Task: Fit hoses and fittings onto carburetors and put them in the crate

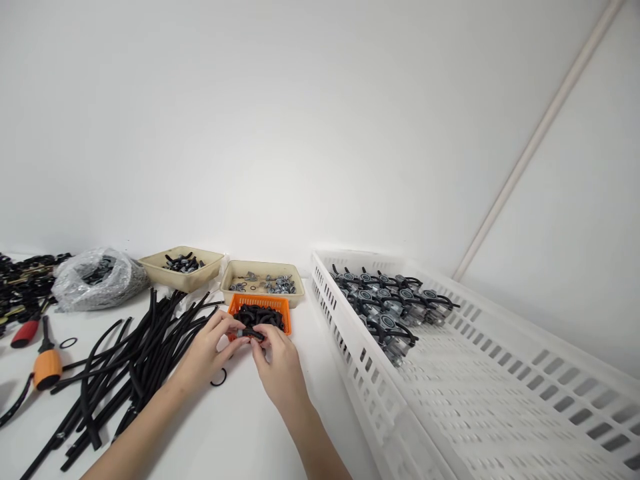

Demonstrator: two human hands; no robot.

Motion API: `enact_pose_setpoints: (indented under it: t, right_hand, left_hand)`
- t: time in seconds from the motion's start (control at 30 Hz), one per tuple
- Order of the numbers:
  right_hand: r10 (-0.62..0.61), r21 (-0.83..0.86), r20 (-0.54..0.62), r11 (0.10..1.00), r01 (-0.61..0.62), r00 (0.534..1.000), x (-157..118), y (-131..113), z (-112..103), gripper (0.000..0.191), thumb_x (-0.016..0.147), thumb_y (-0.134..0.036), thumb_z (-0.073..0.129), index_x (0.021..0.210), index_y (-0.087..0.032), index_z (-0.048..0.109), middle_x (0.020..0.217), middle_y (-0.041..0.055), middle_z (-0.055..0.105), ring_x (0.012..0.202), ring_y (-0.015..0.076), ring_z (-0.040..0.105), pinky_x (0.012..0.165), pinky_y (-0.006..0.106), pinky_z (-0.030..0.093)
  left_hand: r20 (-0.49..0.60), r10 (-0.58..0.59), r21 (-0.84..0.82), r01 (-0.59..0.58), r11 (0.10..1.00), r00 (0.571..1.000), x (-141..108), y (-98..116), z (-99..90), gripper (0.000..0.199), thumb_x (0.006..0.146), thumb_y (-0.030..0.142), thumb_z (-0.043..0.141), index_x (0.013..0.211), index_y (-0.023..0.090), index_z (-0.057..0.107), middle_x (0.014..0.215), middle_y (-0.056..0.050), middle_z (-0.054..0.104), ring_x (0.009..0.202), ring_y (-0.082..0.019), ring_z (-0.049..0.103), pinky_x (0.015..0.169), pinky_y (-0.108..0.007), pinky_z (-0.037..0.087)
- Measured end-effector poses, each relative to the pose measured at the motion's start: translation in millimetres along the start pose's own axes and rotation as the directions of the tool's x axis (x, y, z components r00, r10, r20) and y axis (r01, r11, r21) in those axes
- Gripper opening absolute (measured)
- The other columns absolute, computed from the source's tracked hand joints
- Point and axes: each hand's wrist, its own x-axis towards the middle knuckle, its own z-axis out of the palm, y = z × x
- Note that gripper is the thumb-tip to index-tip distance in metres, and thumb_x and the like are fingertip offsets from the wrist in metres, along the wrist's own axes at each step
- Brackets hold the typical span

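Just in front of an orange basket (286, 307) full of small black parts, both hands meet at a short black piece (253, 333). My left hand (216, 347) pinches its left end, where a bit of grey shows. The fingers of my right hand (275, 353) are closed round the right end. Fingertips hide part of the piece. A black ring (219, 378) lies on the white table below my left hand. Long black tubes (143, 353) are heaped to the left of my left forearm.
Behind the orange basket stand two beige trays (227, 283) (150, 265) of small metal parts. A plastic bag (117, 287), an orange-handled tool (47, 368) and a red handle (25, 333) are at left. At right, a white crate (370, 373) holds assembled grey-black units (387, 322).
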Motion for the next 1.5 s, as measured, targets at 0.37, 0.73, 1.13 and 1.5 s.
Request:
enact_pose_setpoints:
  t: [0.37,0.73,1.13,1.5]
  right_hand:
    - [0.035,-0.024,-0.07,0.999,-0.037,0.997,0.9,1.2,0.2,0.021,0.085,-0.011,0.051,0.099,-0.022,0.062,0.094,0.004,0.07,0.084,0.0203,0.066,0.076,0.033,0.052]
    - [0.049,-0.057,-0.093,0.997,-0.054,0.995,0.9,1.1,-0.6,0.018,0.083,-0.012,0.052,0.094,-0.022,0.061,0.091,0.0039,0.07,0.087,0.0212,0.065,0.074,0.033,0.052]
    - [0.062,-0.055,-0.054,0.996,-0.065,0.997,0.8,0.3,0.1,0.016,0.081,-0.011,0.055,0.091,-0.021,0.062,0.087,0.0031,0.07,0.081,0.0204,0.065,0.073,0.032,0.051]
    - [-0.014,-0.06,0.048,0.998,0.017,0.999,1.0,-6.0,-0.3,0.02,0.09,-0.014,0.049,0.094,-0.021,0.067,0.087,0.0036,0.07,0.086,0.0199,0.064,0.076,0.03,0.048]
  left_hand:
    - [0.054,-0.024,-0.12,0.03,0.992,0.998,0.0,4.8,2.5,0.01,0.086,0.027,0.061,0.086,0.022,0.053,0.098,-0.003,0.05,0.085,-0.016,0.057,0.064,-0.025,0.058]
    - [0.034,0.011,-0.047,-0.01,0.999,0.999,0.1,7.5,1.8,0.012,0.087,0.023,0.058,0.082,0.022,0.047,0.095,-0.002,0.053,0.084,-0.015,0.058,0.067,-0.025,0.055]
    - [0.01,0.018,0.031,-0.018,0.999,1.0,0.0,5.4,-1.3,0.006,0.089,0.024,0.053,0.094,0.022,0.051,0.091,-0.003,0.059,0.08,-0.017,0.059,0.074,-0.029,0.05]
    - [0.055,0.04,-0.042,-0.038,0.998,0.998,-1.3,8.2,0.6,0.009,0.091,0.02,0.046,0.096,0.021,0.054,0.101,-0.008,0.065,0.095,-0.02,0.063,0.083,-0.034,0.053]
